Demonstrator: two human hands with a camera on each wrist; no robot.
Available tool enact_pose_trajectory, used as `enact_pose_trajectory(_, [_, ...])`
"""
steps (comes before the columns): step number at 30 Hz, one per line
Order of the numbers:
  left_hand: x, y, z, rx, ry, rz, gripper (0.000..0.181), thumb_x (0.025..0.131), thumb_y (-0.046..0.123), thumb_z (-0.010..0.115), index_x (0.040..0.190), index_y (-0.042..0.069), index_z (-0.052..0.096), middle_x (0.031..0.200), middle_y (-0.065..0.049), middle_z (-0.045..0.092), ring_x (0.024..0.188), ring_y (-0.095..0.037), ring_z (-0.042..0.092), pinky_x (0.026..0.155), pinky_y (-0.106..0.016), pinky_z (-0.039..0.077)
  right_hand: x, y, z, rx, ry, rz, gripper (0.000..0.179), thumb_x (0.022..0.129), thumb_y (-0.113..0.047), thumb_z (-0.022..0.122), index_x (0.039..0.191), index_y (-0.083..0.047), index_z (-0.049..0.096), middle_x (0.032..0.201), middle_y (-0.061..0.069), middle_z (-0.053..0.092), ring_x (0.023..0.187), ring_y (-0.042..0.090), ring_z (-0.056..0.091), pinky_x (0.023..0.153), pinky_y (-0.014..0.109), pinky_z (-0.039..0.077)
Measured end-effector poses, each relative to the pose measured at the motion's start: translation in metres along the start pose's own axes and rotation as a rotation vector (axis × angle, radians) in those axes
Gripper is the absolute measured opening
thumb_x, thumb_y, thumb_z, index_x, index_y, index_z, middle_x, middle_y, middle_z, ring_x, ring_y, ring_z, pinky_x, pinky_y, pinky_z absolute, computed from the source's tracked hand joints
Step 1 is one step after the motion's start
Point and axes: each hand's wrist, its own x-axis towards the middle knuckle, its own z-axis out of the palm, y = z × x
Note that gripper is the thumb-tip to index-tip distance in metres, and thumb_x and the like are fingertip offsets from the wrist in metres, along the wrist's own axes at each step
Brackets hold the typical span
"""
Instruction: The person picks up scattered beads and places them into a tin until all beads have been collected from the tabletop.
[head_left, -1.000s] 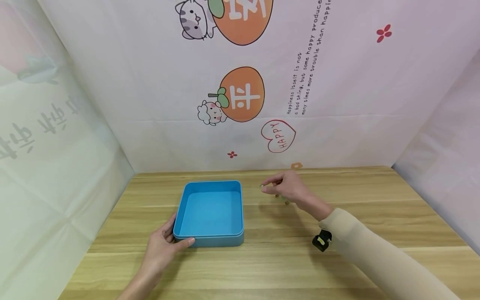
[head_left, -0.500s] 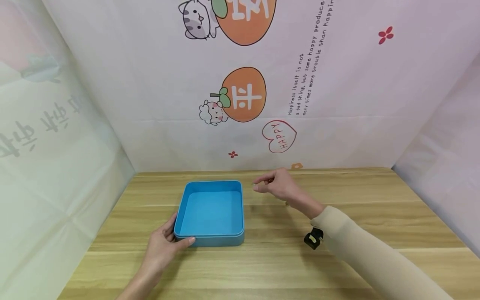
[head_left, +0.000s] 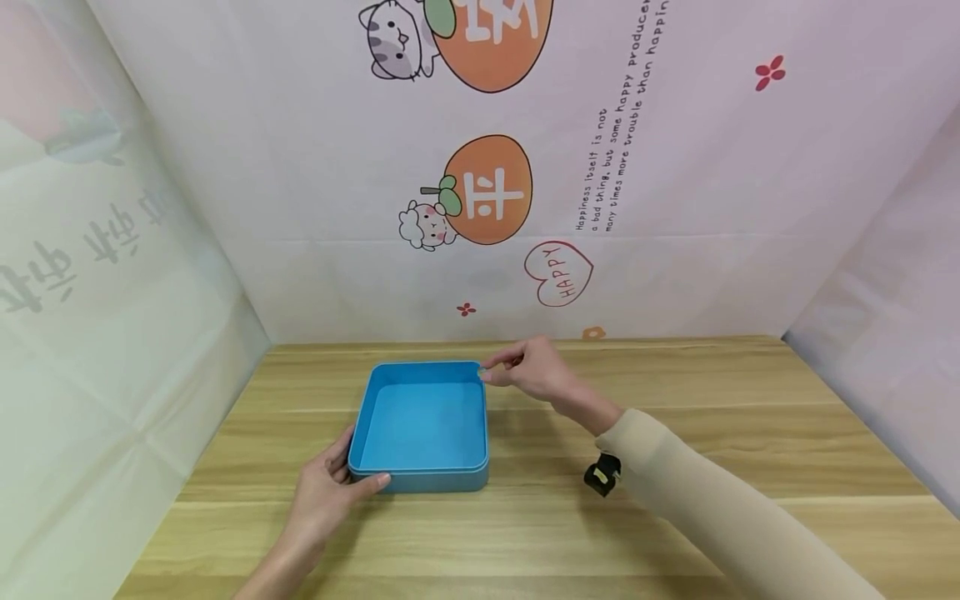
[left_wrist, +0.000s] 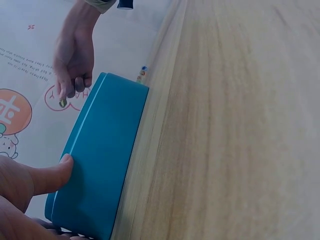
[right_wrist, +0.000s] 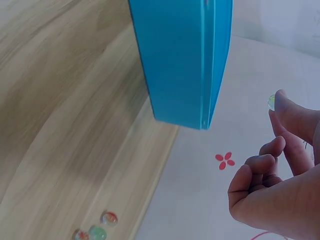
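A shallow square blue box (head_left: 429, 482) sits on the wooden table with its top uncovered. My left hand (head_left: 318, 492) grips its near left corner, the thumb on the front wall (left_wrist: 97, 165) and the fingers along the left side. Beyond the far right corner of the box, my right hand (head_left: 542, 373) pinches a clear glass marble (right_wrist: 271, 102) with a greenish tint between thumb and index finger. In the left wrist view this marble (left_wrist: 62, 103) is above rim height, and the other fingers of the right hand are curled in.
Several more glass marbles (right_wrist: 97, 232) lie on the table to the right of the box; my right arm hides them in the head view. A printed white cloth (head_left: 337, 275) hangs along the table's back edge, with more cloth at both sides.
My right hand has moved left with the marble, from over the other marbles to the box's far right corner. The left hand and the box have stayed in place.
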Motion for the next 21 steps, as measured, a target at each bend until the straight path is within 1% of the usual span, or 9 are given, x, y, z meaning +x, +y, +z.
enact_pose_trajectory(7, [-0.001, 0.0, 0.0, 0.005, 0.004, -0.002, 0.104, 0.086, 0.01, 0.09, 0.166, -0.001, 0.024, 0.166, -0.029, 0.027, 0.15, -0.045, 0.032, 0.113, -0.049, 0.043, 0.007, -0.005, 0.016, 0.008, -0.019, -0.05, 0.014, 0.092, -0.018, 0.085, 0.102, -0.009, 0.086, 0.077, 0.005, 0.056, 0.074, 0.022, 0.049, 0.06, 0.029, 0.035])
enact_pose_trajectory(13, [-0.001, 0.0, 0.0, 0.013, 0.004, -0.004, 0.104, 0.086, 0.012, 0.09, 0.165, -0.001, 0.025, 0.166, -0.028, 0.027, 0.15, -0.045, 0.032, 0.113, -0.049, 0.043, 0.011, -0.01, 0.027, -0.01, -0.011, -0.069, 0.012, 0.092, -0.017, 0.086, 0.101, -0.009, 0.086, 0.082, 0.004, 0.062, 0.074, 0.021, 0.05, 0.059, 0.028, 0.034])
enact_pose_trajectory(18, [0.0, 0.001, 0.0, 0.0, 0.003, 0.0, 0.104, 0.085, 0.01, 0.091, 0.165, -0.001, 0.025, 0.167, -0.027, 0.026, 0.151, -0.044, 0.031, 0.114, -0.048, 0.042, 0.014, -0.013, 0.036, 0.004, -0.017, -0.086, 0.013, 0.091, -0.015, 0.086, 0.102, -0.008, 0.086, 0.082, 0.005, 0.064, 0.069, 0.019, 0.046, 0.057, 0.028, 0.032])
enact_pose_trajectory(21, [0.001, 0.001, 0.0, -0.007, 0.003, 0.005, 0.104, 0.085, 0.009, 0.09, 0.165, -0.001, 0.026, 0.167, -0.027, 0.026, 0.151, -0.044, 0.031, 0.114, -0.047, 0.042, 0.016, -0.014, 0.041, 0.017, -0.028, -0.091, 0.012, 0.091, -0.014, 0.086, 0.101, -0.008, 0.086, 0.083, 0.004, 0.066, 0.069, 0.018, 0.046, 0.059, 0.028, 0.033])
